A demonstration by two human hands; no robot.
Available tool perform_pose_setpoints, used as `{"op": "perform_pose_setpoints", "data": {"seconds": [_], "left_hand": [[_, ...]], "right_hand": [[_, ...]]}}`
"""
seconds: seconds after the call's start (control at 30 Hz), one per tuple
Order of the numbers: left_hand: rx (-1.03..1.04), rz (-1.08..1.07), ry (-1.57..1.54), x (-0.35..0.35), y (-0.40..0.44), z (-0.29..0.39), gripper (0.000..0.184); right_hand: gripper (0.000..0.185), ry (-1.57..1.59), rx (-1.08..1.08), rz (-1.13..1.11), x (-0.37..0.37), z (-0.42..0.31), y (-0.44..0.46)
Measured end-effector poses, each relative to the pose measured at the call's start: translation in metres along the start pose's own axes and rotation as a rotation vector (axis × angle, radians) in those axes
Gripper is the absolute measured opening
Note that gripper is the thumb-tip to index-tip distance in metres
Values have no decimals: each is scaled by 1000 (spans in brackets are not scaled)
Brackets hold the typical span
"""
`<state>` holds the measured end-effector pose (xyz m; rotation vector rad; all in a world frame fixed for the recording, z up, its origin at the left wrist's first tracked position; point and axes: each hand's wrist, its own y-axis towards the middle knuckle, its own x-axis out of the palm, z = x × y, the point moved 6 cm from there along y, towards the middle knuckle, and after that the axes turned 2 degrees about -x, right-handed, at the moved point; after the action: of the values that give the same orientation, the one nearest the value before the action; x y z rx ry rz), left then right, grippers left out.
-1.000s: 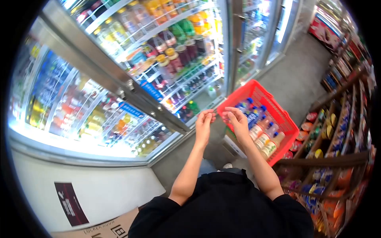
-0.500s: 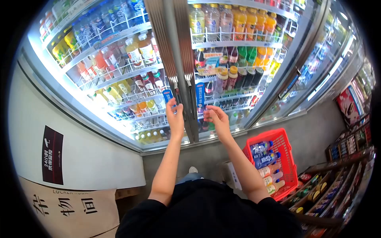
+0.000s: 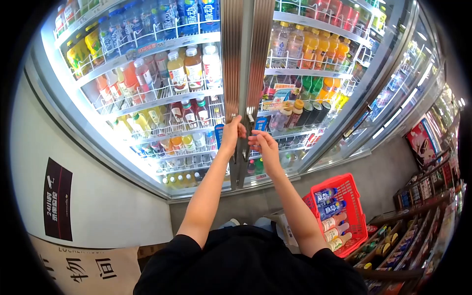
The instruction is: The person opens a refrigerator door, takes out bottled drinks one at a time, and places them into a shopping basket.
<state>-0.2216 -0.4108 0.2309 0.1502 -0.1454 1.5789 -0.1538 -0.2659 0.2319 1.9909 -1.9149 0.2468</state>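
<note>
Two glass cooler doors meet ahead of me along brown ribbed strips. My left hand (image 3: 232, 136) is at the left door's ribbed strip (image 3: 233, 64), fingers curled round the handle area there; the hand itself covers the exact contact. My right hand (image 3: 266, 152) is beside the right door's ribbed strip (image 3: 258, 54). Its fingers are loosely bent and apart, with nothing seen in them. A blue label (image 3: 219, 135) shows beside my left hand, and another blue label (image 3: 260, 124) just above my right. Behind the glass, bottled drinks (image 3: 194, 69) fill several shelves.
A red shopping basket (image 3: 355, 194) with several bottles (image 3: 332, 210) stands on the floor at my right. Beyond it is a rack of packaged goods (image 3: 393, 241). A white panel (image 3: 108, 191) is on the left, and more cooler doors (image 3: 388, 88) continue on the right.
The view has shifted, with the doors now further right in it. My left hand has moved right onto the left door's strip, its fingers curling in. My right hand stays close to the right door.
</note>
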Motion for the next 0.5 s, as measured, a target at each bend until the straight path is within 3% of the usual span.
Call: {"op": "perform_pose_setpoints", "data": {"seconds": [0.07,0.5], "left_hand": [[-74,-43,-55,-3,2,-12,60],[5,265,-33,0,-14,-12,53]], "right_hand": [[26,-16,2,20,-2,-1,-7],[27,-131,58,-24,-15,-2,-57]]}}
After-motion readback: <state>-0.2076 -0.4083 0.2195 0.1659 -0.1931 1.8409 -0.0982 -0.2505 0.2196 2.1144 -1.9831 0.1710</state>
